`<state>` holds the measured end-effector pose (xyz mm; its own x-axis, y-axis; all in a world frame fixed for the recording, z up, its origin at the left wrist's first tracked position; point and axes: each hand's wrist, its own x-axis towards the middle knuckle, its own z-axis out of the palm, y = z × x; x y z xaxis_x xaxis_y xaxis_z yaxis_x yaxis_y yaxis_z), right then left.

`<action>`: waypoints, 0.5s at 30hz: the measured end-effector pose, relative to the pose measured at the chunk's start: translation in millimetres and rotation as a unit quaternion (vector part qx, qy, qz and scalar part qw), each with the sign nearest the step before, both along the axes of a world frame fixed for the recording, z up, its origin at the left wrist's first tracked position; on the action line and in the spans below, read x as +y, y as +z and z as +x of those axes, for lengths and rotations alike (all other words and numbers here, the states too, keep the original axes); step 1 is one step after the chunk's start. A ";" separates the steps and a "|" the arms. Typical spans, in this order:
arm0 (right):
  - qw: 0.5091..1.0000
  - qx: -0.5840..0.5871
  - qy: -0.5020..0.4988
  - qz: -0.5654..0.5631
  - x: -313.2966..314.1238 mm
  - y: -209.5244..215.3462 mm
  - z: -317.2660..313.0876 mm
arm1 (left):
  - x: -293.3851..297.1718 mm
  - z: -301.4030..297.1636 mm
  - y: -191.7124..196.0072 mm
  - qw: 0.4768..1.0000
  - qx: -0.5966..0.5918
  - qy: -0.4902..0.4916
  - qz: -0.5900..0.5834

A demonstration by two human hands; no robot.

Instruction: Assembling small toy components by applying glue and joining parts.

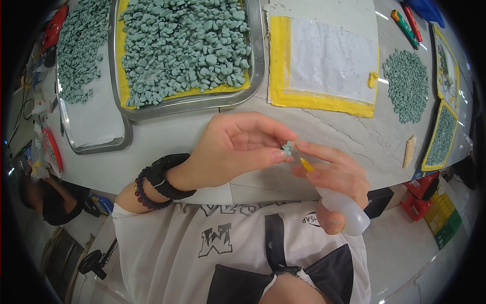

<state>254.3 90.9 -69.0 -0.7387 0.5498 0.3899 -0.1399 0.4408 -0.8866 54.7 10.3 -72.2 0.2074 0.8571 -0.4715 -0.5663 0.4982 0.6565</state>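
Note:
Between the thumb and fingertips of my left hand [245, 144] is a small grey-green molded piece [287, 147], held up over the near side of the table. My right hand [336, 175] grips a translucent white squeeze bottle [349, 210] with a narrow yellow tip [306, 164]. That tip points up and left, just below the small piece. The right index finger reaches out close to the piece; whether it touches cannot be made out.
A metal tray [177, 110] heaped with grey-green pieces stands at the back, another tray [126, 139] left of it. A yellow-edged board [324, 104] lies behind my hands. Rightward are a pile of small pieces [406, 86], cutters [405, 29] and a tan stick [409, 151]. A person [50, 197] sits far left.

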 end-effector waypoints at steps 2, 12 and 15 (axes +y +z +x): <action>1.000 -0.010 0.002 -0.004 0.4 0.8 0.4 | 0.2 -0.1 0.4 1.000 0.013 -0.005 0.003; 0.990 -0.136 -0.043 -0.003 5.7 21.6 14.3 | 2.9 2.1 2.1 1.000 0.009 -0.011 0.003; 0.959 -0.218 -0.051 0.176 18.5 0.4 17.5 | -1.4 2.5 -1.7 1.000 0.028 0.009 0.001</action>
<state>271.8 109.4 -68.6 -0.8229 0.5192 0.2306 0.2699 0.7146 -0.6454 57.3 8.8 -73.9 0.1648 0.8612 -0.4808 -0.5374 0.4872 0.6884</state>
